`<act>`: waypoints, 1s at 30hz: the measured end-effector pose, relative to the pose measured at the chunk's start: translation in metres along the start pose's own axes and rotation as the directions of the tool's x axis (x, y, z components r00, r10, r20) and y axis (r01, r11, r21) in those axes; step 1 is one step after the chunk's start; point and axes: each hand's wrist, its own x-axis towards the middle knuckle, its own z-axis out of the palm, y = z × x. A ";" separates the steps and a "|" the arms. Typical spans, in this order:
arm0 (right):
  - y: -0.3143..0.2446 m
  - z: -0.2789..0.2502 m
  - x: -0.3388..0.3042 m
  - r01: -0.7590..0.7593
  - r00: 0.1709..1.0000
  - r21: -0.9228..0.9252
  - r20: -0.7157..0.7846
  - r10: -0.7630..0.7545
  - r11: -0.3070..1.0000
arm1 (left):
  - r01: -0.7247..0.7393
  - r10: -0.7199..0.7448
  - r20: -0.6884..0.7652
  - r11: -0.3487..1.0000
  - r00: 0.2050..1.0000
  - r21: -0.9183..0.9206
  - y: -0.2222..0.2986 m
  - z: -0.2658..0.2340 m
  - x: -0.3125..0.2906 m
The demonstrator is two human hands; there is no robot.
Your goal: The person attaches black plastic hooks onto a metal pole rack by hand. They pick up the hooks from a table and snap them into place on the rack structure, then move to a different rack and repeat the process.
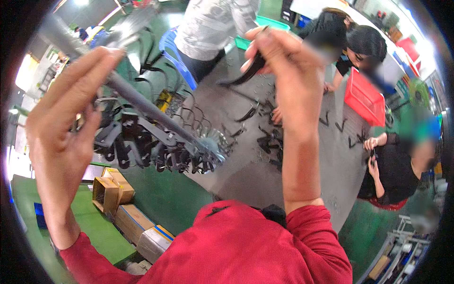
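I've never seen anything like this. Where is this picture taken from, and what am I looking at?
There is no robot here, just a person in red working bare-handed. The picture comes from a wide fisheye camera on that person's head, looking down, so straight edges bend. The right hand holds a dark curved piece. The left hand is raised beside a slanting grey bar, with dark parts hanging below it; whether it grips anything is unclear. On the grey table are scattered dark pieces and a red basket.
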 end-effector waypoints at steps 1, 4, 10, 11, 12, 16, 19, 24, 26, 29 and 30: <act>0.009 -0.018 0.002 -0.018 0.999 0.001 -0.039 0.018 1.000 | 0.004 -0.004 -0.013 1.000 1.000 0.008 -0.002 0.009 0.006; 0.040 -0.051 0.016 -0.076 0.996 0.014 -0.048 0.076 0.997 | 0.058 -0.062 0.033 0.991 0.998 0.119 -0.004 -0.005 0.001; 0.106 -0.174 -0.024 -0.220 0.938 -0.250 -0.319 0.134 0.943 | -0.152 0.124 0.134 0.964 0.983 0.218 -0.037 0.026 0.043; 0.130 -0.180 -0.021 -0.214 0.946 -0.182 -0.284 0.157 0.960 | -0.077 0.032 0.159 0.955 0.987 0.286 -0.027 0.002 0.027; 0.151 -0.193 -0.023 -0.252 0.939 -0.226 -0.291 0.181 0.941 | -0.048 -0.004 0.169 0.950 0.986 0.308 -0.025 -0.001 0.023; 0.230 -0.270 -0.063 -0.455 0.840 -0.281 -0.450 0.302 0.845 | 0.052 -0.084 0.174 0.982 0.981 0.179 0.018 0.001 0.045; 0.272 -0.332 -0.111 -0.607 0.741 -0.330 -0.564 0.365 0.723 | 0.098 -0.096 0.196 0.995 0.976 -0.002 -0.008 0.020 0.049; 0.300 -0.319 -0.092 -0.508 0.824 -0.817 -0.369 0.430 0.272 | 0.055 -0.010 0.294 0.988 0.956 -0.147 -0.021 -0.016 0.034; 0.295 -0.294 -0.073 -0.375 0.920 -0.829 -0.281 0.272 0.414 | -0.022 0.074 0.258 0.980 0.963 -0.199 -0.027 -0.020 0.030; 0.216 -0.198 -0.030 -0.216 0.975 -0.691 -0.186 0.119 0.690 | -0.135 0.218 0.279 0.948 0.935 -0.288 -0.035 -0.018 0.031; 0.188 -0.166 -0.019 -0.124 0.991 -0.585 -0.116 0.069 0.801 | -0.219 0.300 0.271 0.931 0.915 -0.292 -0.040 -0.017 0.033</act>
